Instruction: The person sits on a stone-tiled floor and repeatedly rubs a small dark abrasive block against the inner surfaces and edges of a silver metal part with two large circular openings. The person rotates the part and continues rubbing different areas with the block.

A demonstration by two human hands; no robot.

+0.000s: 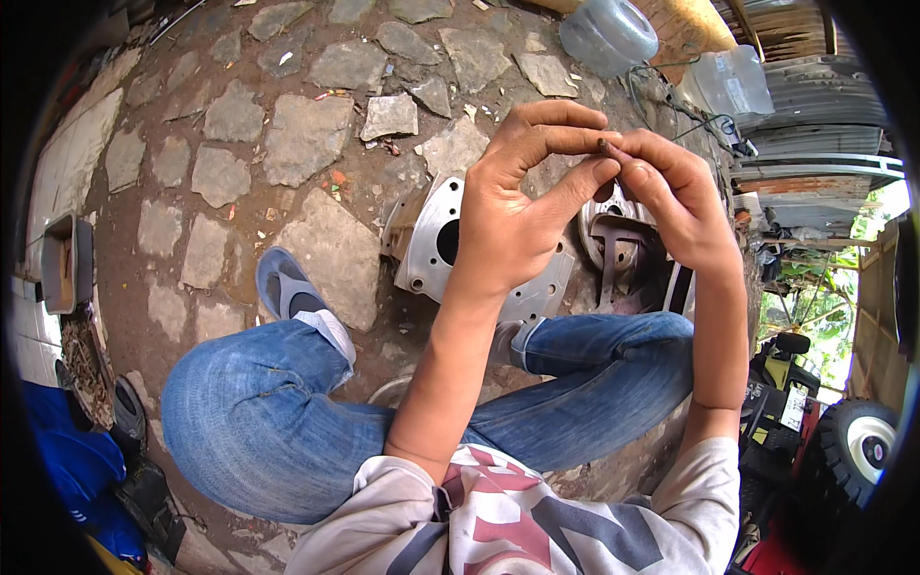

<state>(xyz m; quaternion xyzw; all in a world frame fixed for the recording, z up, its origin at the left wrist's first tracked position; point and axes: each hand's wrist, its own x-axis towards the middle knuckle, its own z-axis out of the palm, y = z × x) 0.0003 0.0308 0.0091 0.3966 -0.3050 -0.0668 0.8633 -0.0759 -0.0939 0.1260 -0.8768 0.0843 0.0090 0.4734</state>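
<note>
Dark-brown stub point(606, 147), slim, dull and probably metal, is held up right of centre, toward the far side, with the grip of both the left hand point(522, 196) and the right hand point(678, 187) clamped on it by the fingertips. Since so little of it seems held, one loosened finger could drop it into the dirt seams of the rough stone paving point(326, 254) or onto the smooth, hole-pierced grey plate point(431, 273).

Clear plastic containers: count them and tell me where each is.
2. The left container is at the top, right of centre; the right container sits lower, by the corrugated metal. Others may be hidden.
</note>
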